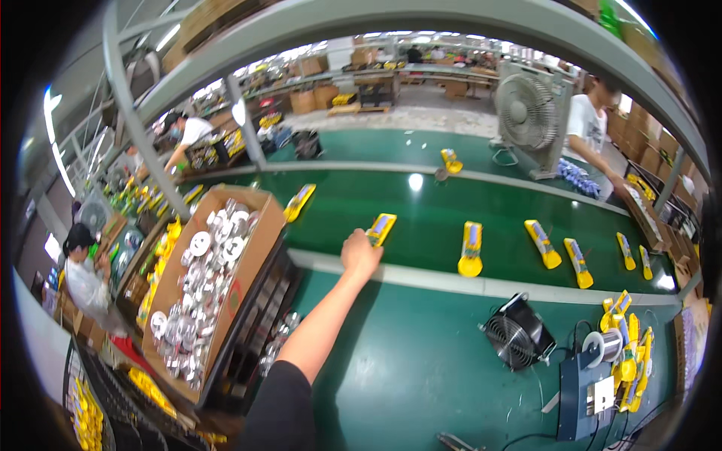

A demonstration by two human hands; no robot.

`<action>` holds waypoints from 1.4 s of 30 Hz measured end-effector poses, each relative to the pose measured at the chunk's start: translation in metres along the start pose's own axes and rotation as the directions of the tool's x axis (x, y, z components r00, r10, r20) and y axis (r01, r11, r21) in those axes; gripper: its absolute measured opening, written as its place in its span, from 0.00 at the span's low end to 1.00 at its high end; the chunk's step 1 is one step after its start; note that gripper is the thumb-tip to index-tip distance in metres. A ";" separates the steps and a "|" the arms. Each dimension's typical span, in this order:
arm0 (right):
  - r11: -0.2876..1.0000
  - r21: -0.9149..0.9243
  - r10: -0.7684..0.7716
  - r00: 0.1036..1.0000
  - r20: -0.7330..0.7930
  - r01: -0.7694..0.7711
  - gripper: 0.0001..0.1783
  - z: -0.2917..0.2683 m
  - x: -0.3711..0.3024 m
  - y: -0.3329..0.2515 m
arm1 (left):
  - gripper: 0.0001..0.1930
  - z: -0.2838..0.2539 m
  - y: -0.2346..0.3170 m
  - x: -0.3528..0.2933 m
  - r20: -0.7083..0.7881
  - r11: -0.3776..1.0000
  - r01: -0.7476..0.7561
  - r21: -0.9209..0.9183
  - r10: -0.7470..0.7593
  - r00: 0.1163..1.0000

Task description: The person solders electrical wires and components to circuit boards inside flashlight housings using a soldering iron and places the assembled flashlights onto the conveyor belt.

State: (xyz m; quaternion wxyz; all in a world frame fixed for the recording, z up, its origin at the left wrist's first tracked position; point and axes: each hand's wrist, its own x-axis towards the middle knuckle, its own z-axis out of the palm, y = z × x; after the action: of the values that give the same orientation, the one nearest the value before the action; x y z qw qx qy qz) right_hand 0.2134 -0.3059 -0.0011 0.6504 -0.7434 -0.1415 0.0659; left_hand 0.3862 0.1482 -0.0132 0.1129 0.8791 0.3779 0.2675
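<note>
My left hand [361, 254] reaches out over the near edge of the green conveyor belt [421, 248]. Its fingers are closed on the lower end of a long yellow plastic housing [384, 223] with a pale strip along it. Farther left on the belt lies a similar yellow housing [300, 203]. To the right, several more are spread out, among them one with a round end [471, 248]. Beside my forearm stands a tilted cardboard box [259, 259] full of shiny silver round parts [207, 278]. My right hand is out of the picture.
On the green bench are a small black fan [517, 332], a solder wire spool [602, 346], a dark blue device [580, 398] and piled yellow housings [632, 353]. Beyond the belt stand a large grey fan [525, 113] and a person [590, 131]. Metal rails cross overhead.
</note>
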 end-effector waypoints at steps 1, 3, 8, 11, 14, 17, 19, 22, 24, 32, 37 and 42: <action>1.000 0.006 -0.010 0.999 -0.048 0.011 0.13 0.003 0.007 0.003 | 0.20 0.015 0.005 0.019 0.006 1.000 -0.005 0.003 0.005 1.000; 1.000 0.027 -0.009 0.996 -0.086 0.012 0.13 0.006 0.020 0.009 | 0.21 0.036 0.005 0.049 -0.030 0.999 -0.044 0.016 0.044 0.999; 0.998 0.050 0.031 0.991 -0.130 -0.025 0.12 0.008 0.034 0.015 | 0.15 0.048 0.051 0.055 -0.439 0.938 -0.305 0.165 0.347 0.829; 0.996 0.053 0.075 0.988 -0.132 -0.068 0.12 0.004 0.027 0.012 | 0.14 0.053 0.103 0.022 0.108 0.896 -0.375 -0.238 0.408 0.906; 0.993 0.054 0.111 0.983 -0.143 -0.104 0.11 0.003 0.015 0.008 | 0.20 0.045 0.140 -0.014 0.577 0.945 -0.242 -0.222 0.327 0.748; 0.996 0.045 0.077 0.987 -0.142 -0.071 0.08 0.001 0.010 0.006 | 0.18 0.064 0.141 -0.027 0.490 0.909 -0.388 -0.152 0.410 0.769; 0.990 0.125 0.083 0.978 -0.190 -0.060 0.07 0.006 0.008 0.016 | 0.13 0.076 0.131 -0.026 0.307 0.906 -0.355 -0.229 0.414 0.857; 0.963 0.264 0.004 0.970 -0.242 0.062 0.05 0.011 0.010 0.028 | 0.10 0.040 0.117 -0.038 0.210 0.924 -0.272 -0.269 0.331 0.920; 0.962 0.241 -0.056 0.957 -0.283 0.127 0.05 0.009 0.009 0.040 | 0.10 0.007 0.106 -0.063 0.167 0.920 -0.238 -0.311 0.300 0.939; 0.928 0.308 -0.094 0.934 -0.346 0.207 0.09 0.001 0.009 0.055 | 0.09 -0.126 -0.007 -0.255 0.254 0.945 -0.125 -0.303 0.207 0.945; 0.868 0.430 -0.120 0.945 -0.304 0.248 0.13 0.012 0.022 0.054 | 0.09 -0.162 -0.046 -0.323 0.167 0.937 0.003 -0.350 0.060 0.984; 0.861 0.456 -0.167 0.971 -0.169 0.227 0.14 0.038 0.034 0.012 | 0.11 -0.167 -0.047 -0.322 0.140 0.917 0.037 -0.398 0.021 0.990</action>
State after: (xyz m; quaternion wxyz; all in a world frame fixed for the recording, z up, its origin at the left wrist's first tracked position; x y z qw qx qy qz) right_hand 0.2368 -0.2611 -0.0151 0.8223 -0.5470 -0.1562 -0.0147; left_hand 0.0812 -0.0534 -0.0164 0.3175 0.8528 0.3098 0.2755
